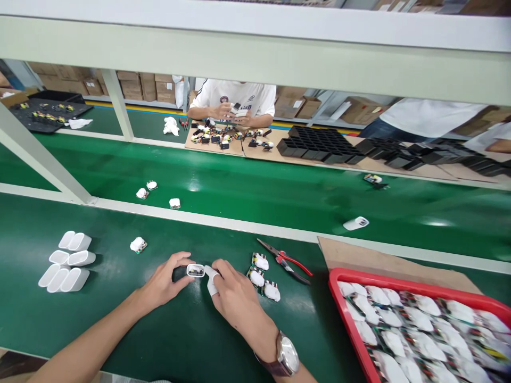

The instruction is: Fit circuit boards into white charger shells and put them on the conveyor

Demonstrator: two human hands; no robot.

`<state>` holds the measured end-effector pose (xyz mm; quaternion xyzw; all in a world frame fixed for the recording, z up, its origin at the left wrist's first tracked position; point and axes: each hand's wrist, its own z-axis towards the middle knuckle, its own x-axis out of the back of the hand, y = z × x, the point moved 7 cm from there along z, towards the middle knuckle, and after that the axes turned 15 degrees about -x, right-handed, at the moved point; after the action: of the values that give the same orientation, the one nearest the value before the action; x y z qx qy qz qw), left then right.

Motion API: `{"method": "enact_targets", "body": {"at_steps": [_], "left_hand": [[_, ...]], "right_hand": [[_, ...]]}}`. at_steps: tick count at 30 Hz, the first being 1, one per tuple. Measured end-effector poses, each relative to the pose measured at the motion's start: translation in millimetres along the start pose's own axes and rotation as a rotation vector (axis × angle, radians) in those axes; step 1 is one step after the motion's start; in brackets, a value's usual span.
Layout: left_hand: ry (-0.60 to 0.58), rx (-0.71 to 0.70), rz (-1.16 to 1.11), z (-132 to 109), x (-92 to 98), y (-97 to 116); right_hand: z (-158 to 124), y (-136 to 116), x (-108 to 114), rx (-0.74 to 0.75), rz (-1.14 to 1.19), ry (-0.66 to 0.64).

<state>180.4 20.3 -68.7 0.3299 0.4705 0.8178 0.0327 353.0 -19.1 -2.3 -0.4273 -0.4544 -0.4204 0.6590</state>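
Observation:
Both my hands meet over the green mat near its front edge. My left hand point(165, 282) and my right hand point(233, 295) pinch a small white charger housing point(195, 271) between their fingertips, its open end facing me. A white cot covers my right index finger. A watch sits on my right wrist. Three charger boards with white caps point(263, 276) lie just right of my right hand. Red-handled pliers point(285, 260) rest beyond them.
Several empty white housings point(67, 263) lie at the left. A red tray point(339, 276) full of boards sits at the right on cardboard. Loose parts point(146, 190) and a white housing point(355, 223) lie on the conveyor belt. A person across the belt handles parts beside black trays point(319, 144).

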Motion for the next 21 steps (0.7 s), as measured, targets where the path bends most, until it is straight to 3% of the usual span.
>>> {"method": "enact_targets", "body": {"at_steps": [5, 13, 17, 21], "left_hand": [[0.008, -0.043, 0.005, -0.3, 0.5, 0.8], [0.066, -0.402, 0.058, 10.4, 8.8, 32.6], [0.054, -0.433, 0.101, 10.5, 9.8, 38.9], [-0.002, -0.430, 0.262, 10.8, 8.3, 42.2]], "right_hand": [[1.4, -2.2, -3.5, 0.009, 0.062, 0.004], [-8.5, 4.2, 6.5, -0.005, 0.216, 0.046], [-12.6, 13.3, 11.7, -0.059, 0.235, 0.043], [-17.0, 30.3, 0.3, -0.157, 0.162, 0.033]]}}
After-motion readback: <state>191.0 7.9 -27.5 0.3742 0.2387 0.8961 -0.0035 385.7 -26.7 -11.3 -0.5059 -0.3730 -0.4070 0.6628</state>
